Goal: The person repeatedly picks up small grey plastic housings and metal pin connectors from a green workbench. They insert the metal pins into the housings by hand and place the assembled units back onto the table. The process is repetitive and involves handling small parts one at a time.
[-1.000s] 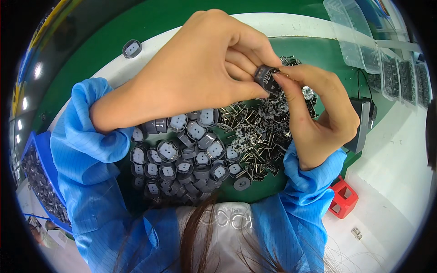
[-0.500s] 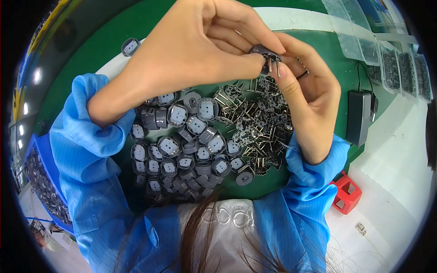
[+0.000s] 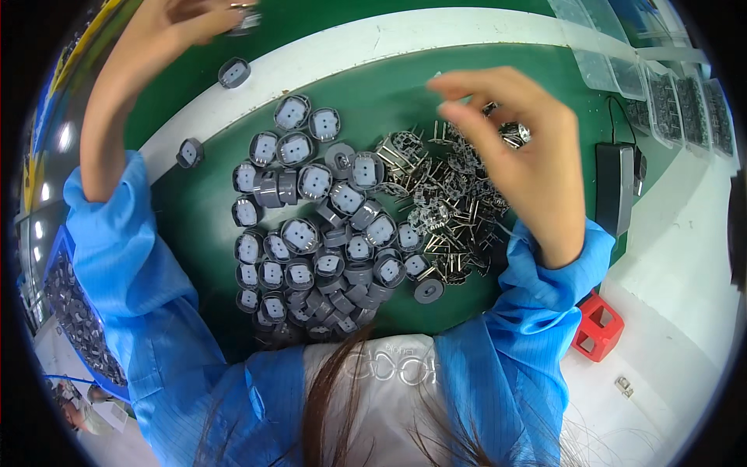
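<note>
At the upper left my left hand [image 3: 167, 27] is raised, its fingers pinching a dark grey plug [image 3: 245, 19] that is blurred by motion. My right hand [image 3: 517, 132] hovers above a heap of metal pin pieces [image 3: 459, 222]. Its thumb and forefinger are apart, while shiny pin pieces [image 3: 515, 134] show inside the curled hand, apparently held there; the other fingers are mostly hidden. Left of that heap lie several round grey plugs [image 3: 315, 183] with pale faces, piled thickest toward me. Two single plugs rest farther off: one [image 3: 234, 73] near the white strip, another [image 3: 190, 152] on its left end.
A curved white strip [image 3: 373, 35] crosses the green table [image 3: 194, 206]. Clear bins [image 3: 665, 117] of small dark parts and a black box [image 3: 615, 187] with a cable stand at right. A blue crate [image 3: 78, 311] of parts sits at left, and a red stool [image 3: 597, 327] at lower right.
My hands have parted. My left hand has carried the plug to the upper left, away from my right hand, which stays near the pin heap. More plugs on the table now show.
</note>
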A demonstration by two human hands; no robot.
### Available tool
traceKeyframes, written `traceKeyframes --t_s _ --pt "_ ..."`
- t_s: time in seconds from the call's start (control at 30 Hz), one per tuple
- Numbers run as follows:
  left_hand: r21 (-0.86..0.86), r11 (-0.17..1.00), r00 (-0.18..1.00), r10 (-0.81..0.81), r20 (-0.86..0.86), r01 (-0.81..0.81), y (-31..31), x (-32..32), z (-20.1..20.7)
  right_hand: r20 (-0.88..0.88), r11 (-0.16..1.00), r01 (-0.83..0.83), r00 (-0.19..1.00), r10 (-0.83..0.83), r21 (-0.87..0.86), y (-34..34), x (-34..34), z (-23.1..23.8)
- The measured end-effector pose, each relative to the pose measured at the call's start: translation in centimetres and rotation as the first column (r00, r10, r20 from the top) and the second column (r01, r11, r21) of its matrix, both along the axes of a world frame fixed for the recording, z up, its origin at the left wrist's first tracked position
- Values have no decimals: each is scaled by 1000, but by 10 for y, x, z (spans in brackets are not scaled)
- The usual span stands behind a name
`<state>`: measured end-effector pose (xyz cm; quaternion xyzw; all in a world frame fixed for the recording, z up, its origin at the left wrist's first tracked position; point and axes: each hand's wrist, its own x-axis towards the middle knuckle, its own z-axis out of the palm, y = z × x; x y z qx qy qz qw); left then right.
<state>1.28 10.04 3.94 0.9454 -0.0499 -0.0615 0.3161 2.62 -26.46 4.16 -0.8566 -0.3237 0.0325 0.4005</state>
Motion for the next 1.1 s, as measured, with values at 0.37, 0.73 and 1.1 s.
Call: traceKeyframes --t_s 0.37,0.73,1.1 --pt "190 982 948 -53 314 -9 11 -48 -26 169 968 -96 976 137 -234 11 -10 -23" --pt "-383 851 922 -260 287 359 -107 -14 -66 -343 951 131 939 -29 281 22 -14 -3" --pt "-652 700 957 -197 215 290 -137 4 -54 206 992 78 974 -97 98 11 -5 -22"
